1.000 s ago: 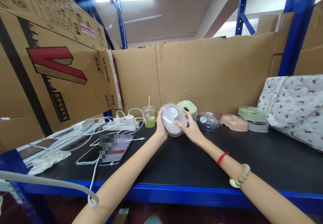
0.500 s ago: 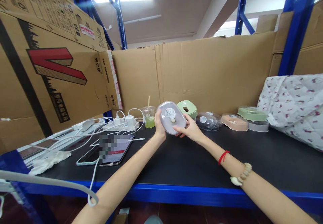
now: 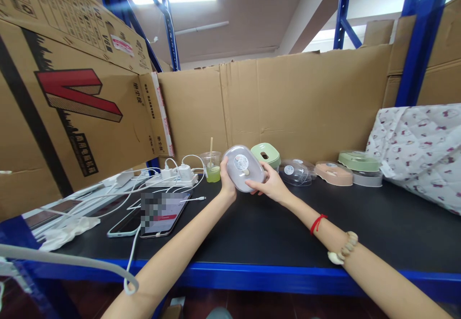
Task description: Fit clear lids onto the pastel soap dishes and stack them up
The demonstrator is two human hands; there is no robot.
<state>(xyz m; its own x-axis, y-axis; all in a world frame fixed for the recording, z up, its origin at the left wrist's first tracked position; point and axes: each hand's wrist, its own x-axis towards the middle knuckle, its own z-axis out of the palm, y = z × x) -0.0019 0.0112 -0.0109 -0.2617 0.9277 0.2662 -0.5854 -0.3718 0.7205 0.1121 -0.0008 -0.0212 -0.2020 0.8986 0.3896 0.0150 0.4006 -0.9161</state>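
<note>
Evidently both hands share one thing: a lilac-grey plastic box with a clear cover (image 3: 254,165), held tilted above the black tabletop (image 3: 288,232), its face toward the camera and its outline crossing the rear edge in view. The left hand (image 3: 227,180) grips its left side, the fingers closed against it, though those behind are hidden. The right hand (image 3: 275,184) has its thumb laid on the lower right of the face and its other fingers curled at the right side, mostly out of sight, so how they press cannot be told. A round label (image 3: 240,162) sits on the cover, its print too small to read, above a small beige spot that is hard to make out. Behind, near the rear edge, a pale green box (image 3: 272,150) with an oval slot is partly covered by the held box and right hand. Rightward along that edge lie clear plastic covers (image 3: 297,176), overlapping so their number is unclear, then a peach box (image 3: 340,177) and a green one stacked on a grey one (image 3: 369,179). At the right rear corner a patterned quilted cloth (image 3: 418,151) runs out of frame; toward the left front corner, a phone's screen (image 3: 171,208) is partly pixelated
</note>
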